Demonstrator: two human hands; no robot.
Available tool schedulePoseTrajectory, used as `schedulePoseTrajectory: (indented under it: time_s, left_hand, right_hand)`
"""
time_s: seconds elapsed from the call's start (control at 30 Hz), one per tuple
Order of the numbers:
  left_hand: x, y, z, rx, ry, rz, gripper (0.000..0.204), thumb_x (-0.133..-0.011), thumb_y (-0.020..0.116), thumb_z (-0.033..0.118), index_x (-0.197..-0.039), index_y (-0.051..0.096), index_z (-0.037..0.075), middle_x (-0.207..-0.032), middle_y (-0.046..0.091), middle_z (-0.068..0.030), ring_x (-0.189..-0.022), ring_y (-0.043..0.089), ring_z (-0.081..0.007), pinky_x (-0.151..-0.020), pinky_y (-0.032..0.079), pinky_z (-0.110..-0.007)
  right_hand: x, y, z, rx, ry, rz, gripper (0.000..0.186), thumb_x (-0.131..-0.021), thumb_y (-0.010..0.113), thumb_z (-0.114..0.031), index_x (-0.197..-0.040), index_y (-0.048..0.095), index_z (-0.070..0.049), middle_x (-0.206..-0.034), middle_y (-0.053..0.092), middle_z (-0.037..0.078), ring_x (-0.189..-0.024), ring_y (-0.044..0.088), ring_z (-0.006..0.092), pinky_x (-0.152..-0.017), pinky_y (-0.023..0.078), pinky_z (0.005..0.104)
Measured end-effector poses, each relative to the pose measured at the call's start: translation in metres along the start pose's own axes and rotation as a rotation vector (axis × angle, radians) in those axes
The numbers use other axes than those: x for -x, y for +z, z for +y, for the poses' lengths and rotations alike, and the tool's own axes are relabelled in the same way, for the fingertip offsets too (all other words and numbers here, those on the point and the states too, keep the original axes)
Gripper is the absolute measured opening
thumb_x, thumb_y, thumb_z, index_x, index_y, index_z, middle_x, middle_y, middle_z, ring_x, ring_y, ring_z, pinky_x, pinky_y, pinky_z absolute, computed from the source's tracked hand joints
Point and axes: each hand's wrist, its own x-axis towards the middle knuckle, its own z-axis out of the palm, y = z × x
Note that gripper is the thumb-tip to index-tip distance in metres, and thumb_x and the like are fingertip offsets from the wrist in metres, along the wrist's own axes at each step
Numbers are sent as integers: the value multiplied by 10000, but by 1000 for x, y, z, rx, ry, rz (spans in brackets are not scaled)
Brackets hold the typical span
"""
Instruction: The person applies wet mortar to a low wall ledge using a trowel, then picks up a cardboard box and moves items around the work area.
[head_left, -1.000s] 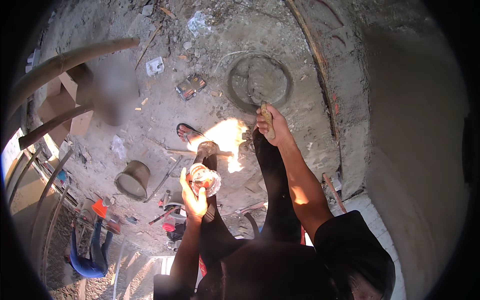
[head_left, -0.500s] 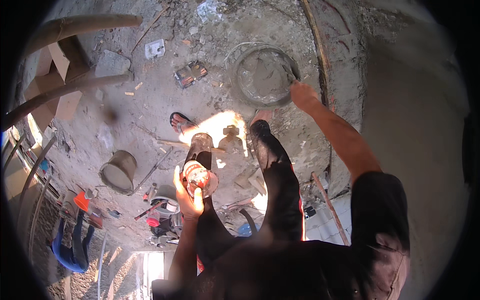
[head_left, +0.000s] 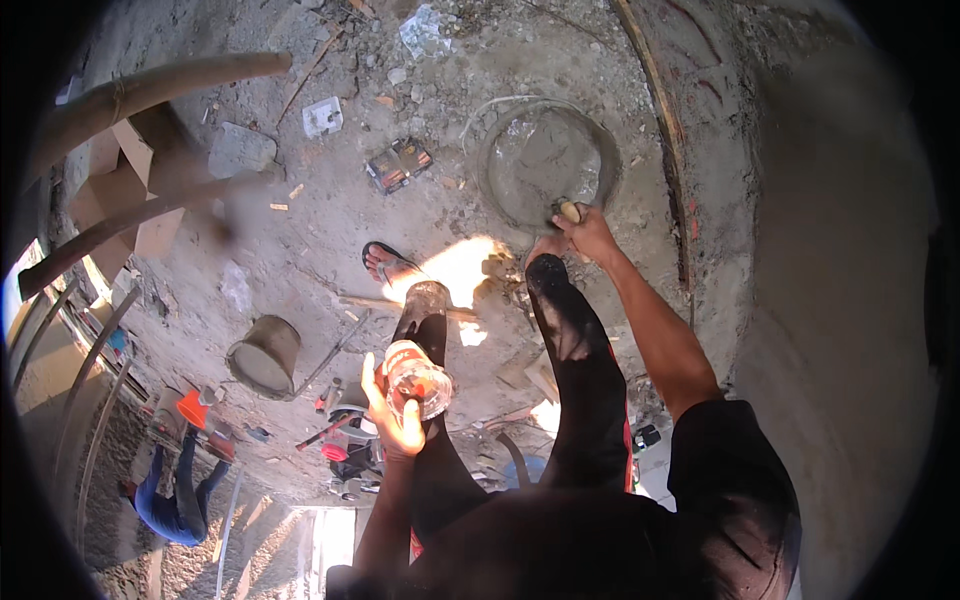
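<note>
My left hand (head_left: 398, 418) is closed around a clear plastic cup (head_left: 432, 392) with red-orange markings, held tilted above my left leg. Inside the cup is something orange-red that I cannot make out. My right hand (head_left: 590, 236) grips a trowel by its pale handle (head_left: 571, 212) at the near right rim of a round bucket. Its blade is hard to see against the grey. Wet grey mortar fills much of the bucket (head_left: 611, 165), whose wire handle leans out to the left.
A second bucket (head_left: 270, 352) stands to the left. Bent poles (head_left: 180, 72) and an opened cardboard box (head_left: 105, 205) are at the far left. A wooden strip (head_left: 655, 90) runs along the right. Tools lie near my left leg. Another person (head_left: 178, 500) bends at lower left.
My right hand has moved from the bucket's right side toward its near rim, with the trowel's handle showing. The cup has shifted slightly right and down, its opening turned more into view.
</note>
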Motion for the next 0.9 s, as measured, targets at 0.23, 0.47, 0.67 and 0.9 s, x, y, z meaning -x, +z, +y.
schedulePoseTrajectory:
  time_s: [0.23,0.47,0.67,0.9]
  left_hand:
    - [-8,11,2,-80,52,-23,976,-919,702,453,-1578,205,-69,-1361,558,-258,-1252,585,-339,-1092,439,-420]
    - [-2,11,-5,-95,77,-51,871,-920,687,294,-1572,231,-61,-1339,576,-260,-1227,601,-339,-1088,449,-413]
    - [-1,10,8,-148,92,-22,812,-887,631,157,-1574,244,-37,-1330,593,-281,-1203,623,-359,-1083,462,-414]
    - [8,-3,-8,33,47,16,925,-966,684,449,-1550,223,-100,-1325,587,-245,-1223,608,-333,-1068,464,-408]
  right_hand:
    - [10,38,-12,-293,-75,120,236,-964,721,-195,-1042,633,9,-635,564,19,-482,528,102,-441,405,271]
    - [98,10,-30,193,-211,324,366,-918,705,-283,-1079,648,41,-781,707,194,-678,701,331,-656,544,452]
    - [159,-11,-108,612,-109,366,374,-893,664,-231,-1128,616,56,-962,694,330,-956,677,500,-841,531,554]
    - [209,2,-139,834,-197,518,342,-903,655,-189,-1165,622,28,-989,706,309,-958,685,497,-827,533,561]
